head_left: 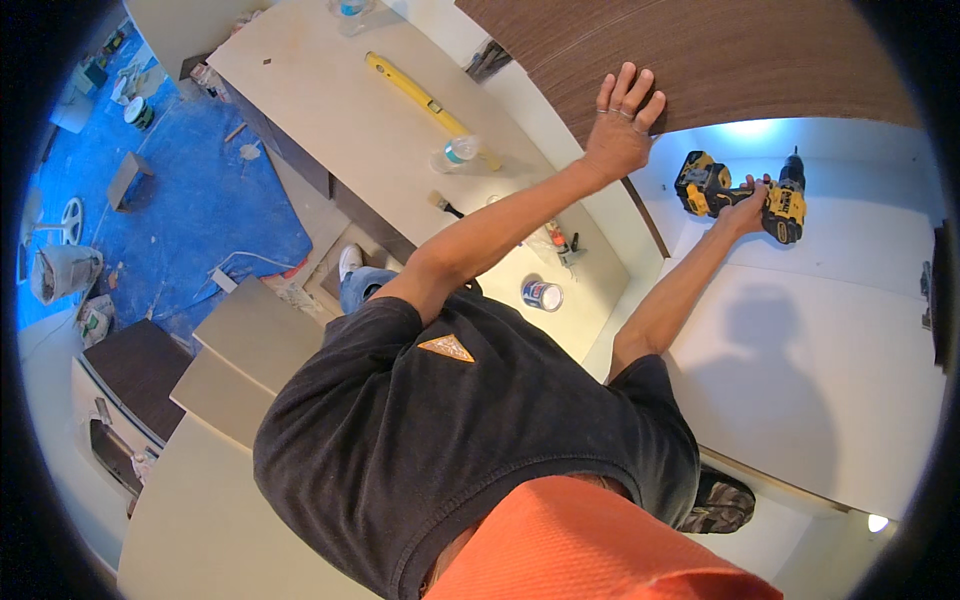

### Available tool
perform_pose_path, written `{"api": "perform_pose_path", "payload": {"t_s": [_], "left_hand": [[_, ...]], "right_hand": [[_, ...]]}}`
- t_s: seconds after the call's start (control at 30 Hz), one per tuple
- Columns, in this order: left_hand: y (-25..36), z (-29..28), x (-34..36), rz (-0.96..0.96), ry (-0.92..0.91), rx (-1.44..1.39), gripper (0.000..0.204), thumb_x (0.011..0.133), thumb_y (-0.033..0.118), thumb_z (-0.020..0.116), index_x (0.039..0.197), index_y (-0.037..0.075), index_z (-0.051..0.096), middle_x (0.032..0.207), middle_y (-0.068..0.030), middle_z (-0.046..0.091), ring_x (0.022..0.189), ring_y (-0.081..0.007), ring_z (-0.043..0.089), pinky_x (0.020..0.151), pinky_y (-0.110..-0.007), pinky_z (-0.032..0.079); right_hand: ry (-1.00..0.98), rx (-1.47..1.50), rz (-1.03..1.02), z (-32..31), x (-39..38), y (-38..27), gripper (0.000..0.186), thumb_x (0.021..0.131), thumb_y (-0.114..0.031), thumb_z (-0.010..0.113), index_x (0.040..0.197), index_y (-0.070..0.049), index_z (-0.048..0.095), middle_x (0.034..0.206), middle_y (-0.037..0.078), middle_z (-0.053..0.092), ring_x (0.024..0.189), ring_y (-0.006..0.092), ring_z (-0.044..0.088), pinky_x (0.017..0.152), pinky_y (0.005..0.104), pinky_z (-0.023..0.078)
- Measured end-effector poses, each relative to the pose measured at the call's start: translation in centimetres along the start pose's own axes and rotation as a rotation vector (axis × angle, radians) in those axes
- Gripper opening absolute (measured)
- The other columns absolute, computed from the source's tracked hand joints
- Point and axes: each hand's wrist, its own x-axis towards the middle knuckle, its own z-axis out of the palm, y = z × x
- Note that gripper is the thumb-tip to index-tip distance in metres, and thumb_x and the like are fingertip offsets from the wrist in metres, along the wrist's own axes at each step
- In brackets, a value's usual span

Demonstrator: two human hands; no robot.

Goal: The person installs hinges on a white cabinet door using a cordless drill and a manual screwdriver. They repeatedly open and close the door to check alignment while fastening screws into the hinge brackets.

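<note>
My left hand (pixel 622 130) lies with fingers spread on a dark brown wood-grain panel (pixel 760 50), near its lower edge. The fingers wrap around nothing there. Lower and to the right, my right hand (pixel 745 207) is closed around the handle of a yellow and black cordless drill (pixel 785 210). Its bit points upward and away from me, in front of the white cabinet interior (pixel 850 190). The drill's battery end sticks out to the left of my hand. I cannot tell whether the bit touches anything.
On the pale surface left of my arms are a yellow spirit level (pixel 415 92), a plastic bottle (pixel 457 152), a paintbrush (pixel 443 203) and a small can (pixel 542 293). Blue sheeting (pixel 220 200) covers the floor far left. Loose boards (pixel 255 330) stand beside me.
</note>
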Motion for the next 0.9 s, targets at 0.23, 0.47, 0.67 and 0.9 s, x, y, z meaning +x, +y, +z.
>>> {"api": "perform_pose_path", "payload": {"t_s": [0.23, 0.47, 0.67, 0.9], "left_hand": [[-3.8, -2.3, 1.6, 0.179, -0.136, 0.131, 0.088, 0.066, 0.048, 0.082, 0.143, 0.033, 0.043, 0.155, -0.0011, 0.034, 0.147, -0.0257, 0.026, 0.121, -0.048, 0.018], [-2.7, -2.4, 1.7, 0.217, -0.109, 0.210, 0.081, 0.069, 0.053, 0.075, 0.142, 0.035, 0.045, 0.154, 0.0014, 0.038, 0.146, -0.0222, 0.028, 0.123, -0.046, 0.015], [-1.7, -2.8, 1.9, 0.240, -0.099, 0.207, 0.074, 0.071, 0.050, 0.072, 0.140, 0.036, 0.050, 0.151, 0.0019, 0.043, 0.145, -0.0217, 0.031, 0.123, -0.047, 0.017], [-1.2, -3.2, 1.1, 0.213, -0.132, 0.098, 0.066, 0.074, 0.046, 0.075, 0.136, 0.031, 0.057, 0.149, -0.0019, 0.047, 0.141, -0.0260, 0.038, 0.117, -0.048, 0.021]], "right_hand": [[0.005, -0.013, 0.020, 0.2, -0.4, -0.2, 0.029, 0.081, 0.006, 0.062, 0.109, 0.001, 0.055, 0.105, 0.011, 0.068, 0.076, 0.0217, 0.066, 0.061, 0.0295, 0.051], [0.062, -0.074, 0.066, 0.1, -0.2, 0.2, 0.034, 0.081, 0.006, 0.061, 0.114, -0.002, 0.054, 0.106, 0.009, 0.067, 0.081, 0.0220, 0.067, 0.067, 0.0328, 0.053], [0.078, -0.079, 0.092, 0.1, 0.4, 1.0, 0.035, 0.078, 0.004, 0.063, 0.112, 0.000, 0.055, 0.104, 0.011, 0.068, 0.076, 0.0230, 0.067, 0.062, 0.0316, 0.054], [0.112, -0.194, 0.095, -1.3, 1.4, 3.0, 0.044, 0.081, -0.002, 0.069, 0.123, 0.001, 0.055, 0.121, 0.013, 0.064, 0.099, 0.0268, 0.064, 0.091, 0.0409, 0.053]]}}
